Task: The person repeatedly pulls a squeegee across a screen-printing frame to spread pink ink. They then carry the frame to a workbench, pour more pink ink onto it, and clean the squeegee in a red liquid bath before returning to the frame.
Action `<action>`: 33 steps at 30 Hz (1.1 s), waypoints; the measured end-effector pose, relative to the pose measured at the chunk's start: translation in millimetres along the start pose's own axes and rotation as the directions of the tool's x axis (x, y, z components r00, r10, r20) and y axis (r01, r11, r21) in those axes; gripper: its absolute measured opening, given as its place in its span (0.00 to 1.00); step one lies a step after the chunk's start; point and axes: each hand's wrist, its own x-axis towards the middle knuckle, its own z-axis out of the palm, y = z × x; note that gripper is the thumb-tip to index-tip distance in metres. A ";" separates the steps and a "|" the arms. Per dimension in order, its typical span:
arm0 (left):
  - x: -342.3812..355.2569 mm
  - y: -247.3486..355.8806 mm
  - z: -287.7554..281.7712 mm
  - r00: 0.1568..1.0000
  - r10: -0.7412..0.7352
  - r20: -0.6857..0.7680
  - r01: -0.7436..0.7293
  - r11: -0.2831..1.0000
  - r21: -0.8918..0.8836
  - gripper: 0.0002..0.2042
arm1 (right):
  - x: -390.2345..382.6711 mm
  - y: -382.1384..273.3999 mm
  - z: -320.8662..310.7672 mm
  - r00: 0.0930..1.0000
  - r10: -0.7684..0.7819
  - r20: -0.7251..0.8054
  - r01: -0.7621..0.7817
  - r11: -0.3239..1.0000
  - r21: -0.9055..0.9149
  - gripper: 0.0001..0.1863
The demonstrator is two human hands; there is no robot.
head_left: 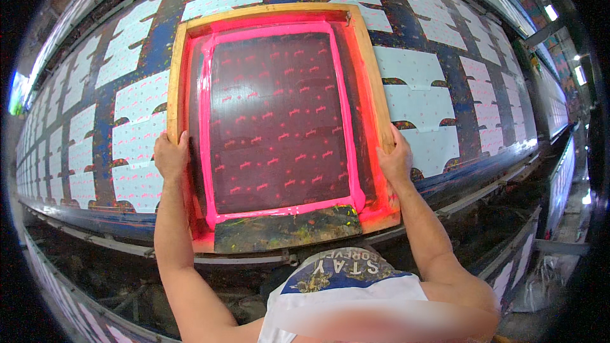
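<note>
A wooden screen-printing frame (279, 10) with a dark maroon mesh (276, 121) lies over the long table in front of me. Bright pink ink borders the mesh, and rows of small pink motifs show on it. My left hand (171, 155) grips the frame's left rail, and my right hand (396, 157) grips the right rail at about the same height. Across the near end of the frame sits a dark, paint-specked flat board (289, 228); neither hand touches it. Parts of the fingers are hidden behind the rails.
White cut pieces (416, 111) lie in rows along the paint-stained table (164, 37), several bearing pink prints. A rail (489, 184) runs along the table's near edge, close to my body. Another table with white pieces (79, 311) stands at the lower left.
</note>
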 end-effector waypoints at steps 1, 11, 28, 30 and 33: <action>0.9 -3.4 1.1 1.000 -0.017 0.019 0.018 0.999 -0.049 0.29 | 0.6 0.1 0.3 1.000 -0.001 -0.002 0.001 1.000 0.008 0.44; 31.7 -55.4 39.1 0.995 0.021 0.096 0.009 0.952 -0.306 0.28 | 5.4 -20.8 -36.2 0.996 -0.064 -0.064 0.065 0.998 0.014 0.35; -58.6 187.9 -7.3 0.995 0.103 -0.003 -0.098 0.939 -0.329 0.21 | 87.8 161.1 -144.1 0.990 -0.028 -0.141 0.042 0.994 0.098 0.32; -79.5 227.2 0.7 0.995 0.098 0.016 -0.085 0.923 -0.374 0.20 | 93.5 200.6 -158.0 0.988 0.010 -0.156 0.000 0.998 0.069 0.31; -108.3 285.3 13.0 0.995 0.099 0.002 -0.092 0.928 -0.362 0.20 | 104.9 253.2 -186.2 0.987 0.038 -0.154 -0.026 0.997 0.078 0.31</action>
